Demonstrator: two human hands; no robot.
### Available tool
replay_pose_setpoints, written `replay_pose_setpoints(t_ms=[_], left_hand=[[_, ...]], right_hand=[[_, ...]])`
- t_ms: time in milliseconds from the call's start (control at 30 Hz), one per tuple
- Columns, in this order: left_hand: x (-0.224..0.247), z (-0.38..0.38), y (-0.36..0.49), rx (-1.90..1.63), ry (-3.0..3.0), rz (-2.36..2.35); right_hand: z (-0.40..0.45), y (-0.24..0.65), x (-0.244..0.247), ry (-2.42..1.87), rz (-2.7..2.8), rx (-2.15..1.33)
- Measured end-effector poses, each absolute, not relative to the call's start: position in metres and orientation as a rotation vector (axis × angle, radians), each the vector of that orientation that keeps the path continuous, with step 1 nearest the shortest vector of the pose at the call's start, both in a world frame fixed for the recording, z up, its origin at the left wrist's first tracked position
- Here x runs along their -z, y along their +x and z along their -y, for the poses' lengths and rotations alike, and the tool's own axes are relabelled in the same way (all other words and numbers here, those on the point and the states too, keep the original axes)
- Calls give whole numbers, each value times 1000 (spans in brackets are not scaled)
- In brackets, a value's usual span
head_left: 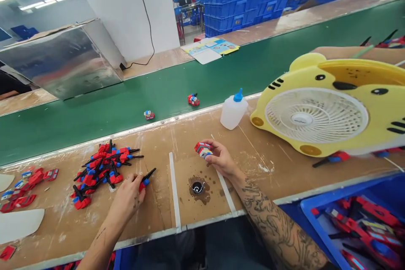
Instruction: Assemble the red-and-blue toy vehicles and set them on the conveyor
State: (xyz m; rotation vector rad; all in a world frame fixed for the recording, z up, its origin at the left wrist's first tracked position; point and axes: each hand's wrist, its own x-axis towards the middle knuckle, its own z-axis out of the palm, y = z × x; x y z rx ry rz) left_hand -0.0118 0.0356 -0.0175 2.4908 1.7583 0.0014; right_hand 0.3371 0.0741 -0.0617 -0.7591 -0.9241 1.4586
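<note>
My left hand (131,192) is closed around a small red and blue plastic part with a black rod (147,177), low over the table. Left of it lies a heap of similar red, blue and black parts (103,164). My right hand (221,158) grips a small red, white and blue toy vehicle body (203,150) between thumb and fingers. Below that hand, a small round dish of dark liquid (198,187) sits in a wet stain, between two white tape strips (174,194).
A white squeeze bottle with blue cap (234,112) and a yellow animal-faced fan (310,105) stand at right. Two small toys (193,100) rest on the green belt (126,97). Red vehicle parts (30,181) lie far left. A blue bin (316,215) of parts is lower right.
</note>
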Motion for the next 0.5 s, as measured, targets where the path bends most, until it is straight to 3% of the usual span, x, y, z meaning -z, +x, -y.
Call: replay_pose_setpoints(t_ms=[133,267,500], left_hand=[[-11,-34,33,-208,2648,-1197],[-32,-28,92,-116,2904,-538],[-30,-38,124,-3,2943,-366]], right_hand=[[-77,340,62,-707,840,-1437],[-78,343,62,-708,809,-1431],[-76,349,55,-723,817,-1405]])
